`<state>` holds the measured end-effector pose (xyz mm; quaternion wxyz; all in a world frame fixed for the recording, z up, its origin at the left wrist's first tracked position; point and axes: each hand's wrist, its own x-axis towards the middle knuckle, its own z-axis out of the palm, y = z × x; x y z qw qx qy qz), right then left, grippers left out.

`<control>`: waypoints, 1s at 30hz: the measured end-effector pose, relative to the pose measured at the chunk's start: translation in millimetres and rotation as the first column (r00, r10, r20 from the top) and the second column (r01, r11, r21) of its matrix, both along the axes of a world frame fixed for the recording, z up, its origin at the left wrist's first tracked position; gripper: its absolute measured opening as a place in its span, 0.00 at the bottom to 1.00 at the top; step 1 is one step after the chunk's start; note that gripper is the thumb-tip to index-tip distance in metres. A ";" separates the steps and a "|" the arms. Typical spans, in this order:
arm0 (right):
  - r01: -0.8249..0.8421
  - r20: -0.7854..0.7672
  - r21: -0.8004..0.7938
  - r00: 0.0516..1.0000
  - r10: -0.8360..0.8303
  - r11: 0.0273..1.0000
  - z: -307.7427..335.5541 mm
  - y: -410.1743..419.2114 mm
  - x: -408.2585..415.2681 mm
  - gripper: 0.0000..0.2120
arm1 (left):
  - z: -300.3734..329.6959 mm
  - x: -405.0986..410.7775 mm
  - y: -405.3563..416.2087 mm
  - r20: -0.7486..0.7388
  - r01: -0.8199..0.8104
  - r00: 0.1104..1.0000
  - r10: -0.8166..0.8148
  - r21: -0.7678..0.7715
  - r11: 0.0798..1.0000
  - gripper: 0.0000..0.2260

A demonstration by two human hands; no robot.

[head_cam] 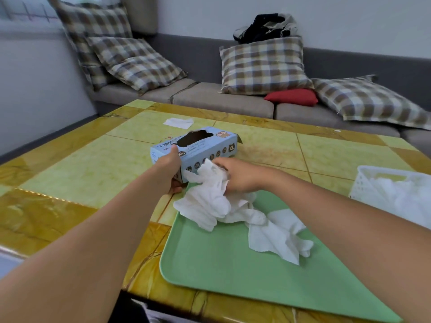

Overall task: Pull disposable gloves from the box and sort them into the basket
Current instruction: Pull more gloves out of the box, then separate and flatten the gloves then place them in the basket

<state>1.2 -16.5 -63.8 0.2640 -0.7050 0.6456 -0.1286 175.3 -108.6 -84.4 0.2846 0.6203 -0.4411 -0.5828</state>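
- Table (77,173): yellow-green tiled top, by which box, tray and basket are carried.
- Left hand (169,170): curled round the near left end of the box, thumb laid on the top face, fingers wrapped beneath the near edge.
- Paper slip (178,122): white, laid flat on the far part of the table, beyond the box.
- Glove box (210,149): pale blue carton marked XL, set left of centre, with a torn dark opening in the top.
- Gloves (210,199): a crumpled white bunch, held just near the box and draped over the far left corner of the tray; further loose ones are spread on the tray to the right.
- Right hand (240,176): fingers closed round the bunch of gloves.
- Tray (233,264): green, flat, at the near right.
- Basket (363,183): white, perforated, at the right edge; white gloves are seen inside.
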 end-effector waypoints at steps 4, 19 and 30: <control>0.130 0.333 0.232 0.921 -0.204 0.964 22.9 28.4 -20.1 0.39 | -2.2 3.1 -3.3 0.027 0.028 0.999 -0.027 -0.021 0.999 0.25; 0.088 -0.352 0.147 0.935 -0.031 0.985 25.3 130.3 -62.2 0.10 | 21.2 9.1 68.1 0.765 0.429 0.634 -0.112 -0.227 0.874 0.61; 0.343 0.779 0.144 0.539 -0.319 0.928 43.6 190.0 -87.1 0.15 | -0.5 -42.0 102.0 0.932 0.897 0.303 -0.198 -0.209 0.390 0.37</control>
